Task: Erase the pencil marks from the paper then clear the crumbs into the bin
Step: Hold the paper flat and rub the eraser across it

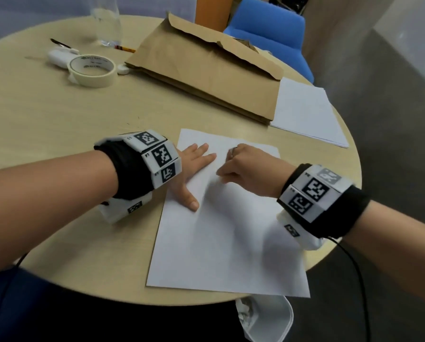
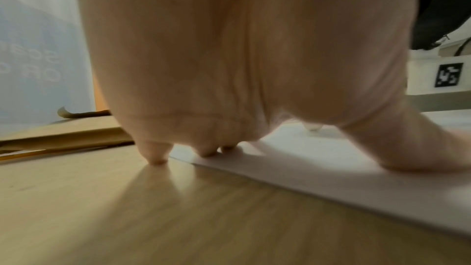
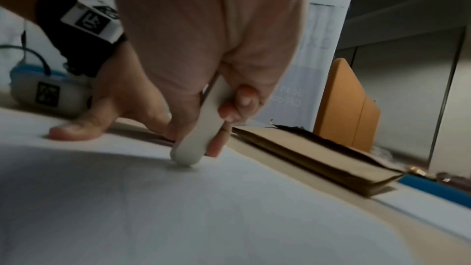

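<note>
- One sheet of paper [image 1: 228, 230] lies on the round surface [image 1: 58, 114], near its front edge.
- Left hand [image 1: 194, 169], fingers straight, presses flat on the sheet's upper left part.
- Right hand [image 1: 246, 169] grips one white eraser [image 3: 196, 134], its tip touching the sheet.
- One bin [image 1: 268, 319] sits below the surface's edge.
- Elsewhere: one tape roll [image 1: 91, 70], one brown paper bag [image 1: 206, 70], one paper stack [image 1: 307, 112].

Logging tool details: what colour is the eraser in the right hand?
White. The eraser shows best in the right wrist view, pinched by the right hand.
</note>
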Available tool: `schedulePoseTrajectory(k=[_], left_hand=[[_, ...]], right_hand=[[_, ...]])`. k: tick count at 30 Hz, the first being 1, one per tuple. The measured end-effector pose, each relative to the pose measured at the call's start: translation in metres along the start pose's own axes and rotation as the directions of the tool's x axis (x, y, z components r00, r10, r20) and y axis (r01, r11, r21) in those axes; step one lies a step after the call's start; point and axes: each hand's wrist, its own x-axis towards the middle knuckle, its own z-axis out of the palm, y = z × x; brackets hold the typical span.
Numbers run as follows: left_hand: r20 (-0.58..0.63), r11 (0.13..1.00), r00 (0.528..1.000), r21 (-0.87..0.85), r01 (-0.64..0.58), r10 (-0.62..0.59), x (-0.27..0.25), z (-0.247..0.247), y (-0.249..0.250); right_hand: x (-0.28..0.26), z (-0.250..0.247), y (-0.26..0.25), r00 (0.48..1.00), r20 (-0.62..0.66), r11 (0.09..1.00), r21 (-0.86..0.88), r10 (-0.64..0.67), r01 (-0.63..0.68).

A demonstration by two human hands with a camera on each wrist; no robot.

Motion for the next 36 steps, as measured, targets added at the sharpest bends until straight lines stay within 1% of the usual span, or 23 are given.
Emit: schedulePoseTrajectory(k=[1, 3, 5, 7, 8, 10, 12, 13, 14, 15, 16, 18, 19, 21, 22, 24, 26, 28, 29, 30, 33, 36], left_hand=[[0.0, 1.0, 1.0, -0.004, 0.001, -0.001, 0.0, 0.0, 0.0], [0.004, 1.0, 1.0, -0.003, 0.005, -0.005, -0.001, -0.001, 0.001], [0.006, 1.0, 1.0, -0.007, 0.003, -0.003, -0.001, -0.001, 0.001], [0.001, 1.0, 1.0, -0.017, 0.003, -0.002, 0.0, -0.001, -0.001], [0.002, 1.0, 1.0, -0.012, 0.006, -0.006, 0.0, 0.0, -0.001], [0.007, 1.0, 1.0, 0.012, 0.015, -0.015, 0.0, 0.0, 0.0], [0.006, 1.0, 1.0, 0.024, 0.019, -0.019, 0.0, -0.001, 0.001], [0.009, 0.999, 1.0, 0.025, 0.022, -0.022, -0.001, -0.001, 0.002], [0.012, 0.999, 1.0, 0.022, 0.024, -0.025, -0.002, -0.001, 0.002], [0.013, 0.999, 1.0, 0.017, 0.026, -0.027, -0.003, -0.001, 0.001], [0.011, 1.0, 1.0, 0.011, 0.026, -0.026, -0.003, -0.001, 0.001], [0.004, 1.0, 1.0, 0.002, 0.023, -0.023, -0.003, 0.0, 0.0], [0.003, 1.0, 1.0, 0.002, 0.023, -0.023, -0.003, 0.0, 0.0], [0.009, 1.0, 1.0, 0.006, 0.027, -0.027, -0.003, 0.0, -0.001], [0.014, 1.0, 0.999, 0.007, 0.028, -0.028, -0.003, 0.0, 0.0], [0.014, 0.999, 0.999, 0.017, 0.029, -0.03, -0.002, -0.001, 0.001], [0.015, 0.999, 0.999, 0.034, 0.039, -0.039, -0.002, -0.002, 0.002], [0.026, 0.997, 0.998, 0.053, 0.051, -0.052, -0.003, -0.002, 0.003], [0.028, 0.997, 0.998, 0.058, 0.054, -0.055, -0.003, -0.002, 0.003], [0.026, 0.997, 0.998, 0.057, 0.055, -0.057, -0.003, -0.002, 0.004], [0.02, 0.998, 0.999, 0.038, 0.049, -0.049, -0.002, -0.002, 0.003], [0.025, 0.998, 0.999, 0.035, 0.047, -0.048, -0.002, -0.001, 0.002]], right_hand=[[0.002, 0.0, -0.005, 1.0, -0.002, 1.0, 0.001, -0.021, 0.021], [-0.003, -0.003, -0.001, 0.998, 0.055, 1.0, -0.016, -0.016, 0.017], [-0.016, -0.004, 0.014, 0.985, 0.163, 0.999, -0.019, 0.052, -0.05], [-0.025, -0.007, 0.024, 0.963, 0.223, 0.989, -0.017, 0.149, -0.148], [-0.024, -0.009, 0.024, 0.958, 0.227, 0.984, -0.006, 0.173, -0.176], [-0.013, -0.011, 0.014, 0.974, 0.154, 0.985, 0.025, 0.165, -0.171], [0.003, -0.011, -0.002, 0.995, 0.044, 0.994, 0.064, 0.086, -0.089], [0.008, -0.01, -0.008, 0.999, 0.009, 0.996, 0.077, 0.042, -0.043], [0.009, -0.008, -0.011, 1.0, 0.001, 0.997, 0.076, 0.019, -0.019], [0.005, -0.006, -0.007, 1.0, 0.013, 0.997, 0.076, 0.016, -0.017], [-0.003, -0.005, 0.0, 0.998, 0.043, 0.994, 0.093, 0.045, -0.049], [-0.024, -0.003, 0.02, 0.981, 0.133, 0.981, 0.114, 0.143, -0.159], [-0.034, -0.002, 0.029, 0.968, 0.171, 0.975, 0.094, 0.186, -0.203], [-0.045, -0.002, 0.038, 0.948, 0.212, 0.968, 0.027, 0.238, -0.25], [-0.044, -0.003, 0.038, 0.944, 0.213, 0.965, 0.011, 0.254, -0.262], [-0.034, -0.005, 0.03, 0.955, 0.161, 0.964, 0.055, 0.248, -0.259], [-0.018, -0.005, 0.014, 0.979, 0.078, 0.97, 0.141, 0.187, -0.196], [-0.008, -0.003, 0.001, 0.993, 0.019, 0.979, 0.17, 0.114, -0.116], [-0.008, -0.002, 0.001, 0.994, 0.019, 0.982, 0.157, 0.104, -0.106], [-0.012, -0.001, 0.006, 0.992, 0.038, 0.982, 0.14, 0.124, -0.128], [-0.036, 0.004, 0.033, 0.959, 0.135, 0.958, 0.11, 0.248, -0.263], [-0.048, 0.005, 0.049, 0.924, 0.212, 0.941, 0.047, 0.318, -0.334]])
